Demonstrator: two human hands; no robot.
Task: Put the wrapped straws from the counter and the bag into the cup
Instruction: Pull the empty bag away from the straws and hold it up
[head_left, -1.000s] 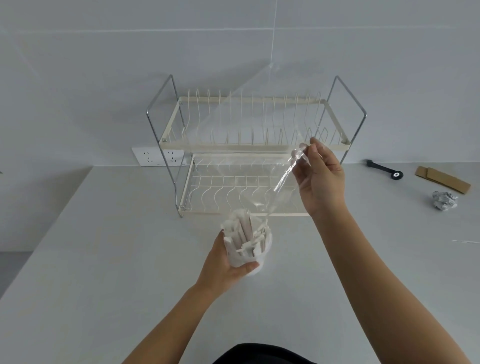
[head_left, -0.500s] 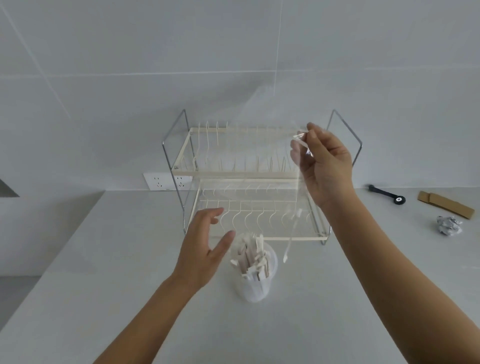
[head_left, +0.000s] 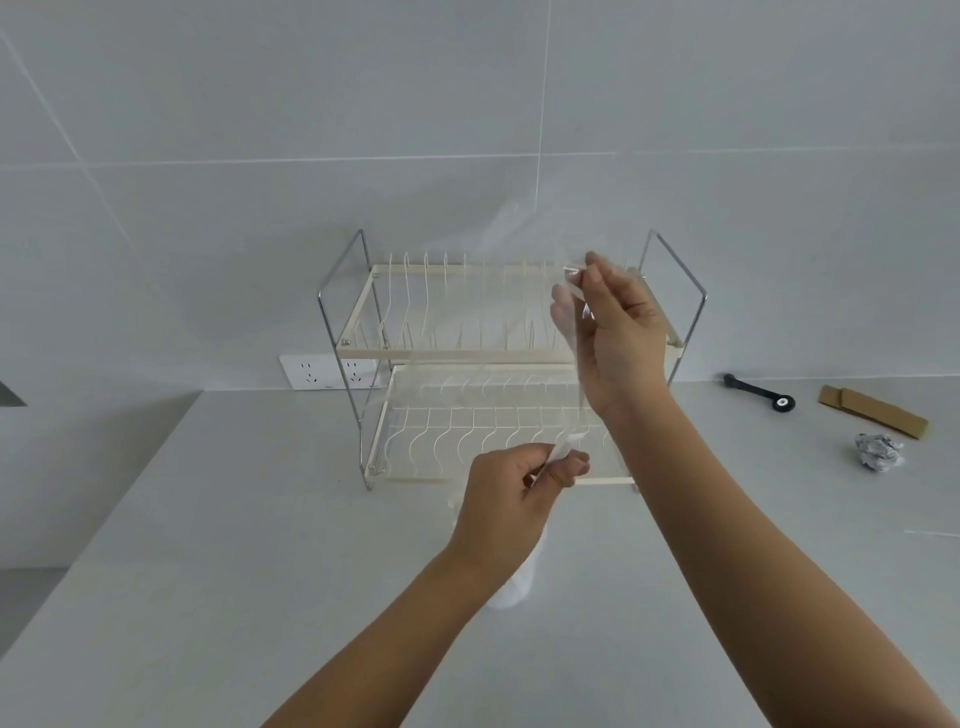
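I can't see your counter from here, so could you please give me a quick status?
Right hand pinching clear bag up high. Left hand pinching a wrapped straw above cup. Nothing blocking.

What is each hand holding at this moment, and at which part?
Both hands hold the clear plastic bag: the right hand pinches its top edge, the left hand pinches its lower end above the cup.

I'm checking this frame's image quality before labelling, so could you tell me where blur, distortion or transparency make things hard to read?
Head view: lighting is soft and even. The wall tile lines bow from the wide-angle lens. The clear bag is faint, pinched between right hand and left hand. The cup is mostly hidden behind the left wrist.
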